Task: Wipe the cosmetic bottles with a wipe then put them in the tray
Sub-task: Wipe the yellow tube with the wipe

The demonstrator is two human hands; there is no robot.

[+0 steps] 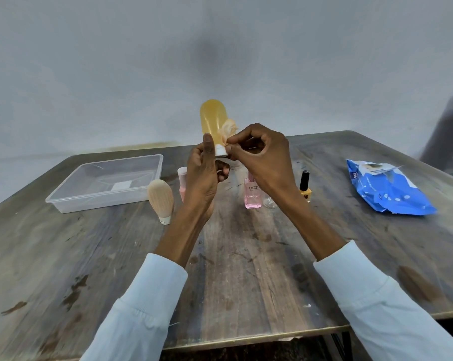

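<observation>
Worn, stained wood (246, 269) stretches out below us, a table set against a pale grey wall. Nearest, our two pale blue sleeves reach forward. Above the table's middle, our left hand (203, 175) curls its fingers round the white cap end of a yellow tube (212, 118), thumb upright against it, so the tube rises up and away from the hand. Our right hand (259, 157) meets it from the right, its fingertips pinching a crumpled wipe (228, 130) against the tube's lower right side. Beneath the hands stand a beige tube (160, 199) on its cap, a pale pink bottle (181, 182) partly hidden by our left wrist, a square pink bottle (252, 195) and a yellow nail polish (305, 187). Farther left lies the clear tray (64, 200); far right, a blue wipes pack (392, 190).
</observation>
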